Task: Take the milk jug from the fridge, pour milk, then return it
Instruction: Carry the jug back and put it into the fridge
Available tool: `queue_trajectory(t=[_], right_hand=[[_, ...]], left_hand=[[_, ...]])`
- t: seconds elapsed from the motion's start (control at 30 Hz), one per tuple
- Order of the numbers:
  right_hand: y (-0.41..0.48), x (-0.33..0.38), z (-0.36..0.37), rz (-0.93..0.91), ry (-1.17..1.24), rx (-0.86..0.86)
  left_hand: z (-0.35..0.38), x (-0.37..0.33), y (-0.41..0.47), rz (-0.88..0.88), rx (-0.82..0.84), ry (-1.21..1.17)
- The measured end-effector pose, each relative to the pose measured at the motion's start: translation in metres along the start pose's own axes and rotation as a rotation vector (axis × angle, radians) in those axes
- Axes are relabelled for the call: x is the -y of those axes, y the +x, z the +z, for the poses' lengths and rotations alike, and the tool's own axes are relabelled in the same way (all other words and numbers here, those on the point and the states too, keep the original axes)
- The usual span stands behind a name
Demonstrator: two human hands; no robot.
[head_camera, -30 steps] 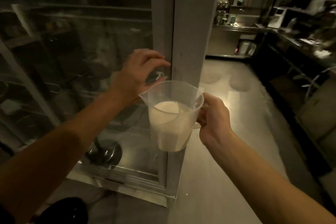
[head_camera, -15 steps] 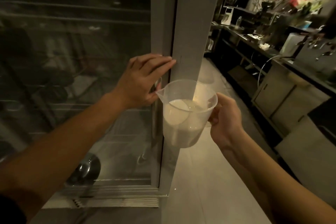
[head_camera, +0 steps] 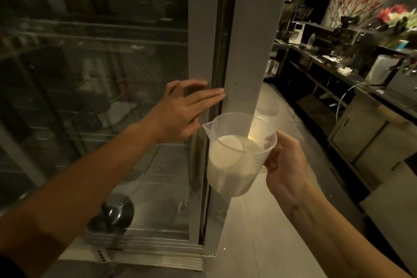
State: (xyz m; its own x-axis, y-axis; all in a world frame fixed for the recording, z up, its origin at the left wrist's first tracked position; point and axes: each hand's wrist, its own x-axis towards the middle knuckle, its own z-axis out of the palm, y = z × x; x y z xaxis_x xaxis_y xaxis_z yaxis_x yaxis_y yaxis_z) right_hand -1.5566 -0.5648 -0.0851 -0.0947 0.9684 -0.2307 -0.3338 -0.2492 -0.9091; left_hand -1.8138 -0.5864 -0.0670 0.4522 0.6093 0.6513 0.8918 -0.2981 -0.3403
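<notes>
Behind the glass fridge door (head_camera: 94, 101) the wire shelves and whatever stands on them are dim and blurred, so the contents cannot be made out. The left hand (head_camera: 180, 110) lies on the door's pale right frame, holding nothing, its fingers (head_camera: 209, 95) spread flat with the tips reaching the dark seal (head_camera: 222, 29) between door and cabinet side. Judging from this, the step in hand is working the door at that edge, and it goes best if the fingertips keep off the seal gap itself and press or pull on the frame, where the hand has firm purchase and nothing can pinch. Just right of the hand and a little lower, the milk jug (head_camera: 237, 156), clear plastic and roughly half full of milk, hangs close to the cabinet side, spout pointing toward the door. The right hand (head_camera: 286, 165) is closed around the jug's handle on its far side, the jug nearly upright. It should stay level and a touch farther from the door edge, because a swinging door could clip the spout and slop milk onto the pale floor (head_camera: 266, 232). At far right runs a cluttered dark counter (head_camera: 338, 67).
</notes>
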Motion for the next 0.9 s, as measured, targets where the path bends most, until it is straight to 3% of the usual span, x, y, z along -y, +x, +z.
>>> queue_trajectory(t=[0.1, 0.53, 0.9], right_hand=[[-0.002, -0.002, 0.006, -0.007, 0.034, -0.018], [-0.022, -0.025, 0.056, 0.064, 0.305, 0.136], [-0.009, -0.051, 0.109, -0.028, 0.311, 0.147]], left_hand=[[-0.007, 0.011, -0.015, -0.027, 0.044, 0.045], [-0.028, 0.031, -0.056, -0.438, -0.145, 0.086], [-0.028, 0.047, -0.068, -0.455, -0.227, 0.121]])
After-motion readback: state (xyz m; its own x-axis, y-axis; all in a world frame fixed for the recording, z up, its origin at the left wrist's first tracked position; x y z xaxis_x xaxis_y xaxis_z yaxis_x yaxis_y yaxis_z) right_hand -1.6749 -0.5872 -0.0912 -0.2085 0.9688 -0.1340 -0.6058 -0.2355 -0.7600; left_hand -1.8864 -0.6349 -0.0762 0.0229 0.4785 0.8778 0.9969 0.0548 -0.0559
